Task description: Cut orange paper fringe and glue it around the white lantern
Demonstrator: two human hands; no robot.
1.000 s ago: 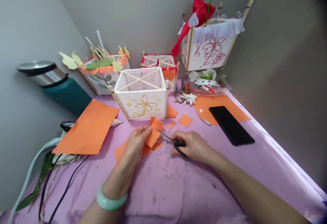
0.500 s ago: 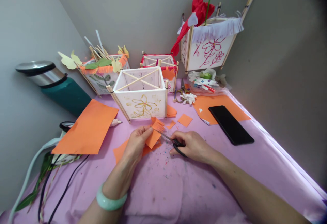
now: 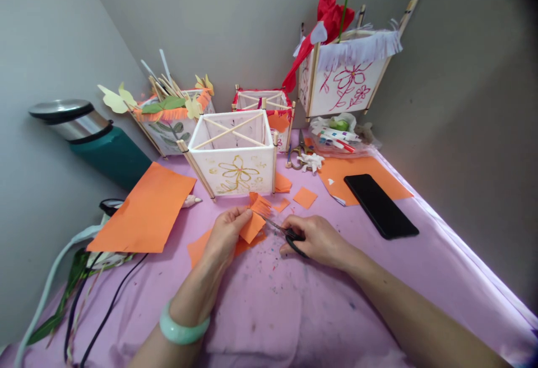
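Between the thumb and fingers of my left hand [image 3: 229,231] is a small piece of orange paper [image 3: 253,228], its upper part cut into a fringe. My right hand [image 3: 315,239] is closed round the black handles of a pair of scissors [image 3: 292,234]. The scissor blades point left and lie at the paper, by the fringe cuts. Beneath my left hand, more orange paper [image 3: 197,248] lies on the cloth. An orange square [image 3: 305,198] and a small scrap [image 3: 281,205] are just beyond the scissors. Behind them stands a white lantern frame [image 3: 233,169] with a yellow flower drawing.
A black phone [image 3: 381,205] lies at right, partly over orange sheets [image 3: 399,186]. Another orange sheet [image 3: 145,208] and a teal flask [image 3: 111,149] are at left. More decorated lanterns [image 3: 172,133], brown-handled scissors [image 3: 299,152] and a marker bag [image 3: 336,135] stand behind. Cables [image 3: 113,303] run front left.
The whole view has shifted very slightly. Both hands, the paper and the scissors keep nearly the same places.
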